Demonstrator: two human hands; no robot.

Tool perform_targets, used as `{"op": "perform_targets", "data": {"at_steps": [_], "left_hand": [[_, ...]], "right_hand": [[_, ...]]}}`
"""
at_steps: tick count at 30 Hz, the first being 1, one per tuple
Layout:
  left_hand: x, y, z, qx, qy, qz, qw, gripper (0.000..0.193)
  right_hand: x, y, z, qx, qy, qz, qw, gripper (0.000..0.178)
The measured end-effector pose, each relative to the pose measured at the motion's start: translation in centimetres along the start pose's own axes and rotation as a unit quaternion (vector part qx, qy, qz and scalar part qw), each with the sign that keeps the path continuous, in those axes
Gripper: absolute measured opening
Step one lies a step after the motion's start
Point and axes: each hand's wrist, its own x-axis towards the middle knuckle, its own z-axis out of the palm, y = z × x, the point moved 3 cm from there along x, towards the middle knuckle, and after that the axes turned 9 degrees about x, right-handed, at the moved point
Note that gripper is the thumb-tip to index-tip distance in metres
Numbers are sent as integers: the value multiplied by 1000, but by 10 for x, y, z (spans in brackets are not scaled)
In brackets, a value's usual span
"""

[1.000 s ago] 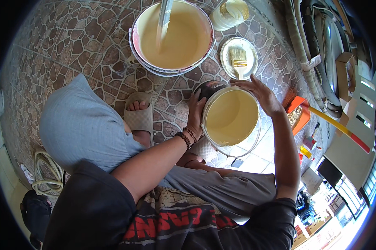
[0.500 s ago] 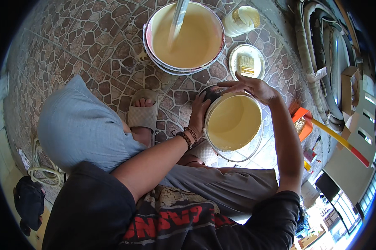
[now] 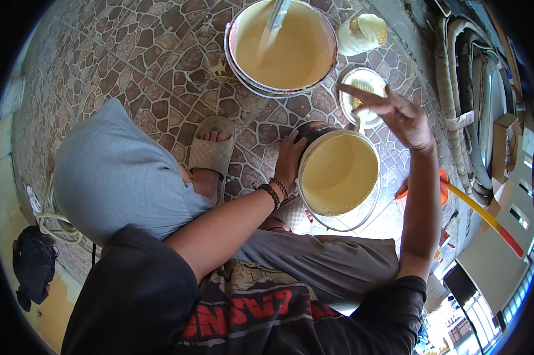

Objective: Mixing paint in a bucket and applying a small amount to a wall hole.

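A paint bucket [image 3: 339, 171] with cream paint inside leans tilted toward me, its thin wire handle hanging on the near side. My left hand [image 3: 289, 160] is wrapped against the bucket's left side, steadying it. Above and right of its rim, my right hand [image 3: 406, 121] is raised with fingers spread, holding nothing. Beneath those fingers, a paintbrush [image 3: 364, 87] lies on a round white lid [image 3: 347, 100]; the hand partly hides both.
A larger bucket [image 3: 232, 56] of cream paint stands ahead with a flat stirring stick [image 3: 274, 23] in it. Beside it is a paint-smeared white container [image 3: 358, 36]. At right are rolled material [image 3: 453, 89], a cardboard box [image 3: 505, 139] and a yellow-and-red handle [image 3: 480, 207].
My right hand has left the small bucket's far rim and lifted to the right, fingers spreading. The left hand keeps its hold. The whole view has shifted slightly.
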Motion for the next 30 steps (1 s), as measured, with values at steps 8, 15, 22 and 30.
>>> {"op": "perform_targets", "data": {"at_steps": [8,15,22,30], "left_hand": [[-2,6,-3,147,30,80,985,37],[8,29,-7,-75,32,-71,994,54],[23,47,-17,-19,139,-72,987,66],[42,75,-25,-1,190,-6,982,58]], "right_hand": [[51,-8,34,-413,101,83,902,60],[51,24,16,-687,103,75,715,72],[25,14,9,-741,106,-17,663,71],[53,18,26,-420,84,47,902,64]]}}
